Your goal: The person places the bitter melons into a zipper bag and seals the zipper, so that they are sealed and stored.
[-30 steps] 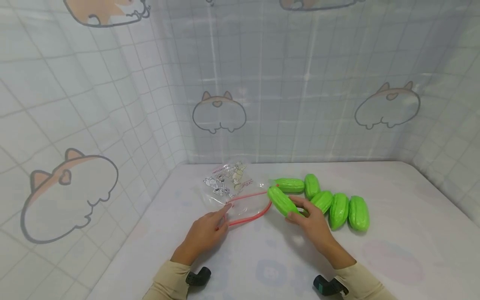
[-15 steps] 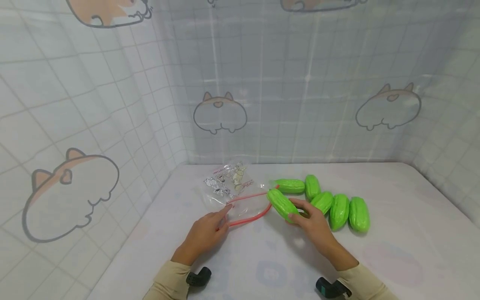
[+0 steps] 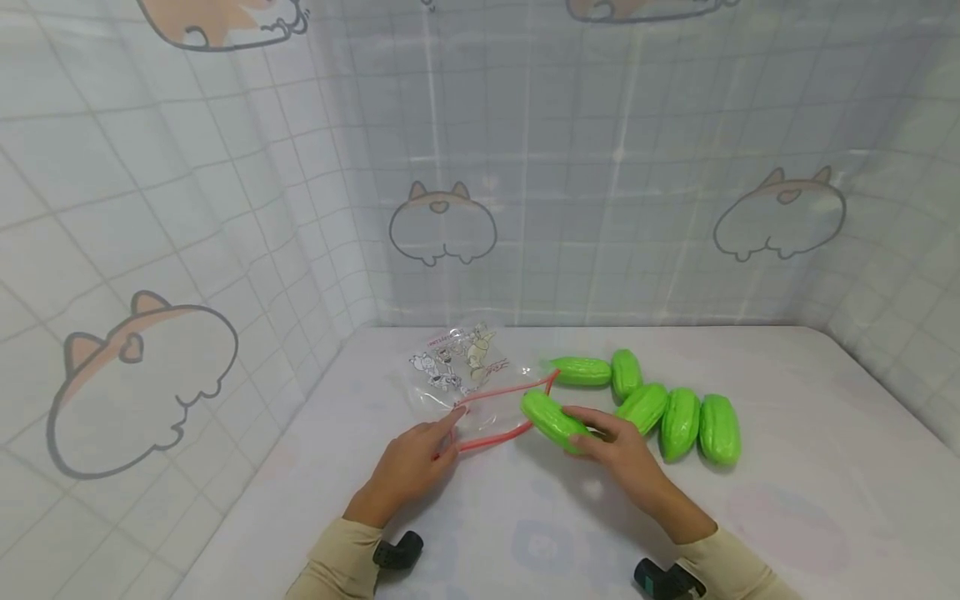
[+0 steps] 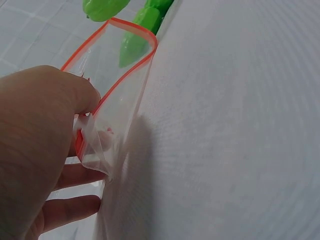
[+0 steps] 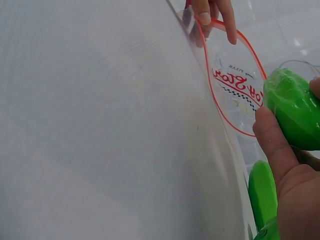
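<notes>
A clear zip bag (image 3: 498, 410) with red sealing strips and printed cartoon figures lies on the table, its mouth held apart. My left hand (image 3: 415, 462) pinches the near left corner of that mouth, thumb and fingers on the plastic in the left wrist view. My right hand (image 3: 622, 454) grips a glossy, ridged, cucumber-shaped green piece (image 3: 551, 418) between thumb and fingers. Its far end overlaps the right side of the bag's mouth in the head view. From the right wrist, the held piece (image 5: 292, 110) shows right beside the red rim.
Several similar green pieces (image 3: 678, 423) lie on the white table (image 3: 795, 467) right of the bag, one (image 3: 581, 372) just behind its mouth. A curtain (image 3: 585, 250) with a grid and animal prints hangs at the back and sides.
My right hand has brought the green piece a little left and nearer, over the bag's mouth. More of the rim's right end shows. The left hand stays in place.
</notes>
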Demonstrator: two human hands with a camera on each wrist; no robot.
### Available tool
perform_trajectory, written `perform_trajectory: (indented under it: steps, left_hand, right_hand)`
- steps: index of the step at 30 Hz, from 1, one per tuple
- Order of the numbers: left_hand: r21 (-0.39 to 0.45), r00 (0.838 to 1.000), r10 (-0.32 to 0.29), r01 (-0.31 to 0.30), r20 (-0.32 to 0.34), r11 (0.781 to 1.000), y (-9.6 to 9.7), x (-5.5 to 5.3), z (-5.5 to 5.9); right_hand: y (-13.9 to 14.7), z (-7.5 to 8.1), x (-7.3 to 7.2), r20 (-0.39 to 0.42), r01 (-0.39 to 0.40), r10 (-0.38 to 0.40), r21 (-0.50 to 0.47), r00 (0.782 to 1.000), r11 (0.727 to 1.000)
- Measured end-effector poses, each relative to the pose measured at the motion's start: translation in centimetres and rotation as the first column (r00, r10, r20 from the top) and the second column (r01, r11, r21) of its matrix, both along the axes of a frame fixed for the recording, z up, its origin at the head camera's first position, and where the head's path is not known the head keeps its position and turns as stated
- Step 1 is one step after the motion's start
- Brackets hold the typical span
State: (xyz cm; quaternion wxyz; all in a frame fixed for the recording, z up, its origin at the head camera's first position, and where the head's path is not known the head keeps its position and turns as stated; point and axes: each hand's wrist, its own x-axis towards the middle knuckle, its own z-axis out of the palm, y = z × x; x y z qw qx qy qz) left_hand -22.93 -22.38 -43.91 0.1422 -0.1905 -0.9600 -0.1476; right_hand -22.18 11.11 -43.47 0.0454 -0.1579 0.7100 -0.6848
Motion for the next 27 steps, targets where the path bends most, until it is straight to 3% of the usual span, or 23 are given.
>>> perform_trajectory:
  steps: [5, 11, 15, 27]
  left_hand:
    - [0.002, 1.0, 0.008, -0.008, 0.001, 1.0, -0.1, 0.0, 0.0]
    - [0.006, 1.0, 0.002, -0.002, -0.012, 1.0, -0.2, 0.1, -0.2]
    - [0.016, 0.999, -0.011, 0.011, -0.031, 1.0, -0.2, 0.2, -0.3]
    - [0.011, 0.999, -0.028, 0.028, -0.043, 1.0, 0.0, -0.1, -0.1]
  right_hand:
    - [-0.2, 0.2, 0.0, -0.012, -0.059, 0.06, 0.025, 0.998, 0.998]
    - [-0.4, 0.1, -0.3, -0.074, -0.083, 0.103, 0.238, 0.992, 0.968]
    - [-0.7, -0.1, -0.6, -0.087, -0.115, 0.145, 0.286, 0.986, 0.951]
    - [-1.3, 0.1, -1.2, -0.097, -0.05, 0.085, 0.323, 0.992, 0.945]
